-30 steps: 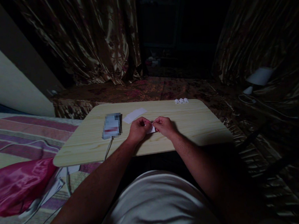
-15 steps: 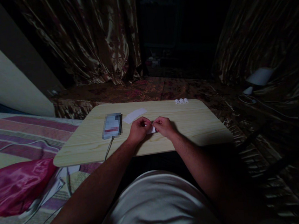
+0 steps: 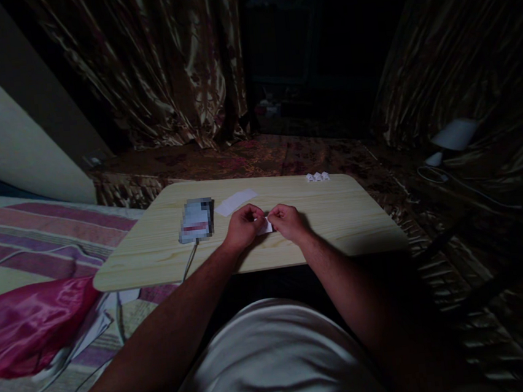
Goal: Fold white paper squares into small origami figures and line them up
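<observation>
Close together over the middle of a light wooden table (image 3: 338, 225), both my hands pinch one small piece of white paper (image 3: 267, 225). My left hand (image 3: 245, 223) has its thumb and fingers closed on the paper's left side. At the right side, my right hand (image 3: 286, 219) grips it between thumb and fingertips. Most of the paper is hidden by the fingers, so its folds cannot be made out. Beyond my left hand lies a flat stack or strip of white paper (image 3: 237, 201).
A blurred-out phone-like device (image 3: 196, 219) with a cable lies on the table's left. Three small folded white paper pieces (image 3: 317, 177) sit in a row at the far right edge. A pink bag (image 3: 33, 326) rests on a striped bedspread (image 3: 120, 225). A white lamp (image 3: 456, 134) stands right.
My fingers have shifted very slightly on the paper piece. Everything else stays where it was.
</observation>
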Motion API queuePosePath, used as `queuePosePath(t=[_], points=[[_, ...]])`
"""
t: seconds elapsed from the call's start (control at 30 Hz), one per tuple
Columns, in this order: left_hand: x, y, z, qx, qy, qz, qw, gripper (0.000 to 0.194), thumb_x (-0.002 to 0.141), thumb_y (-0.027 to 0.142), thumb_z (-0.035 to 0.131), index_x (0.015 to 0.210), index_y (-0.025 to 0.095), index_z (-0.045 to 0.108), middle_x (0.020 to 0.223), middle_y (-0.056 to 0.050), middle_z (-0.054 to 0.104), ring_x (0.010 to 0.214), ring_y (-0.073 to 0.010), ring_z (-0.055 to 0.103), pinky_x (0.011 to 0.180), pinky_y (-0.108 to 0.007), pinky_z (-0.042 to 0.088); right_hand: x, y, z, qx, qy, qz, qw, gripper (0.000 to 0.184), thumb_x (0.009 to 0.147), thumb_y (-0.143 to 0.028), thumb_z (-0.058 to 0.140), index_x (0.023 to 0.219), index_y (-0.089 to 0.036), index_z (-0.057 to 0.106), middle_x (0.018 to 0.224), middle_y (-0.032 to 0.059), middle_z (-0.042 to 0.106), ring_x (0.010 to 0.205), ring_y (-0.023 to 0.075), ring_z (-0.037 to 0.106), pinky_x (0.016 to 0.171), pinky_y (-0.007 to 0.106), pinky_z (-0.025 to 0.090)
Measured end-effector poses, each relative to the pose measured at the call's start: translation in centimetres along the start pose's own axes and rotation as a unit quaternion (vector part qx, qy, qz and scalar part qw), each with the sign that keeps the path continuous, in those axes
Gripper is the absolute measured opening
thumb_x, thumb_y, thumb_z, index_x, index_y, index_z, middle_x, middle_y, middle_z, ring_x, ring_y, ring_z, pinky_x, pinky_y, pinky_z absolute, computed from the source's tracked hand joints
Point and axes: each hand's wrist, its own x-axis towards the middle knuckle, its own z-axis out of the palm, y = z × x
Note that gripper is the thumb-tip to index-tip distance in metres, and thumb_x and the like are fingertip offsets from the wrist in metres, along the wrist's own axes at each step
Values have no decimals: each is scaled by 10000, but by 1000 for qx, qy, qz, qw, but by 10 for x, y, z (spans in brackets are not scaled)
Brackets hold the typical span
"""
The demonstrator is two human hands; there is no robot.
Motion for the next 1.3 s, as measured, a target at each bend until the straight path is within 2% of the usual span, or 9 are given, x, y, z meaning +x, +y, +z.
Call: queuePosePath(t=[0.27,0.53,0.8,1.0,1.13,1.3], points=[[1,-2,1,-22,11,-4,1000,207,624,209,691,790,167,576,650,19,571,529,-93,493,506,-212,371,-1,0,0,-35,11,-12,999,73,667,-258,547,676,-186,557,517,-55,532,485,92,480,490,203,375],[1,0,2,-40,23,-11,999,222,586,198,698,728,175,530,622,35,543,512,-83,474,503,-207,372,2,6,0,-53,15,-23,998,55,670,-248,549,679,-198,571,535,-48,550,522,108,509,523,215,400],[5,4,2,-18,13,-25,999,230,602,204,682,806,166,582,666,17,588,535,-98,510,510,-214,385,6,4,2,-30,16,-14,999,60,663,-248,551,670,-188,556,507,-55,530,474,93,478,488,204,377],[33,5,1,-15,39,-42,998,257,563,184,684,803,165,595,655,9,594,522,-108,513,500,-222,382,28,-4,4,-16,33,-1,999,74,670,-254,533,693,-185,548,499,-56,523,455,91,470,468,202,363],[61,4,6,-29,97,-54,993,261,569,173,660,823,159,604,620,6,580,507,-106,503,495,-223,373,59,-7,2,-36,50,-3,998,78,673,-263,529,691,-187,537,490,-56,517,458,93,471,469,203,365],[95,-9,16,-107,165,-104,975,344,530,142,660,862,162,573,616,16,577,494,-105,513,512,-237,395,99,-1,0,-20,65,3,998,67,660,-247,536,678,-183,540,486,-55,512,442,87,470,449,199,365]])
